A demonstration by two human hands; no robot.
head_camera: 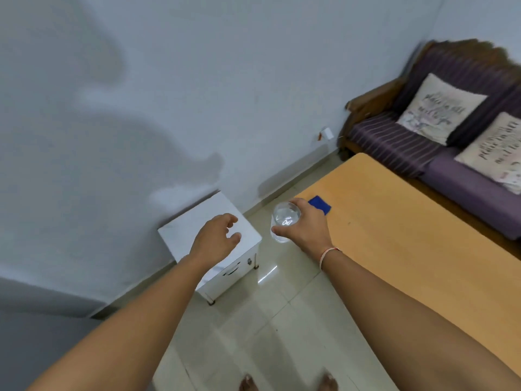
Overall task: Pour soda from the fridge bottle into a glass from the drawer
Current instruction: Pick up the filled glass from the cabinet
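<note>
Head view: right hand [306, 225] grips a clear glass [284, 224] from the side, thumb at near side, fingers wrapped round far side, glass upright-ish, held in air over tiled floor [253, 320], just off the near-left corner of the wooden table [408, 249]. Glass looks empty, tho blur makes it hard to tell. Thread bracelet [328, 254] on right wrist. Left hand [218, 238] holds nothing, fingers loosely curled, hovering over top of white drawer cabinet [197, 221], which stands on floor against the wall [197, 80]; drawer front w/ handle and lock faces the person, looks closed. Blue square [320, 205] lies flat near table's left edge, partly behind right hand. Purple sofa [451, 142] w/ two printed cushions beyond table's far edge. Bare feet at bottom edge.
</note>
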